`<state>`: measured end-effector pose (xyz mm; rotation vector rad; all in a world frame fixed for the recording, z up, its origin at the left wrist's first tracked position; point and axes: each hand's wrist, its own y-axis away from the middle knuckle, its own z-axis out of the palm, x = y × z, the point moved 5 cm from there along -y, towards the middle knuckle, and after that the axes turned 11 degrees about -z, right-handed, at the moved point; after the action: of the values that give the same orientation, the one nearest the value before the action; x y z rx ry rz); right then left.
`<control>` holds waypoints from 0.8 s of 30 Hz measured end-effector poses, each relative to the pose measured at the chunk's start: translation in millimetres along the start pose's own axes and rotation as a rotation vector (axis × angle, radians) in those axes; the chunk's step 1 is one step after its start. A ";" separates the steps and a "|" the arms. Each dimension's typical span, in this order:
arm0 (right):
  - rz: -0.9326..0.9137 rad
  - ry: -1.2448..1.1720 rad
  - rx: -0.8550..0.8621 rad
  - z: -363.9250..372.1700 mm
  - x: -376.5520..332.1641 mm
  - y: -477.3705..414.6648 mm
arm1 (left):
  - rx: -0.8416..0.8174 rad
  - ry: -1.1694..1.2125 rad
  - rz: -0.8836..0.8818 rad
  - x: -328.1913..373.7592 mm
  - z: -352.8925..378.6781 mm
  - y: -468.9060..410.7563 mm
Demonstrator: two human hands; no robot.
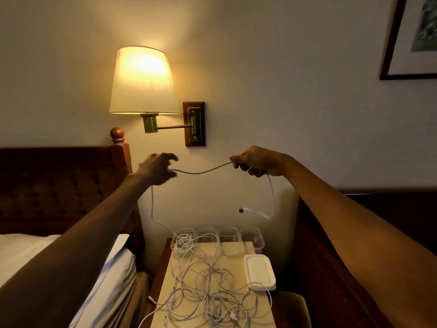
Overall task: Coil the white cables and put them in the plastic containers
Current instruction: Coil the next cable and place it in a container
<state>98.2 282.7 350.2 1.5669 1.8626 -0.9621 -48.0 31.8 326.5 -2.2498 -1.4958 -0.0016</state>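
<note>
A white cable (pixel 203 171) stretches in the air between my two raised hands. My right hand (pixel 256 162) is closed on one part of it; a short end with a plug (pixel 244 210) dangles below that hand. My left hand (pixel 158 168) pinches the cable with the other fingers spread, and the rest hangs down to the nightstand. A tangle of white cables (pixel 208 290) covers the nightstand top. Several clear plastic containers (pixel 229 235) stand in a row at the back; the leftmost (pixel 184 237) holds a coiled cable.
A stack of white lids (pixel 259 272) lies at the nightstand's right edge. A lit wall lamp (pixel 144 81) hangs above my hands. A bed with a wooden headboard (pixel 59 181) is on the left, dark furniture (pixel 331 268) on the right.
</note>
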 end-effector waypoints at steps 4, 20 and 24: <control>-0.006 0.006 0.035 13.7 -8.4 -8.0 | -0.177 0.249 0.309 82.0 1.7 25.5; -0.020 -0.224 0.054 13.3 -9.1 -1.0 | 0.031 0.142 0.297 97.5 16.5 25.8; -0.021 -0.346 0.047 19.0 -11.6 0.0 | 0.120 0.298 0.366 105.8 10.2 23.0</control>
<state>99.4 260.7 347.5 1.3090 1.6270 -1.2087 13.8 121.0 334.2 -2.2738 -0.8977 -0.1269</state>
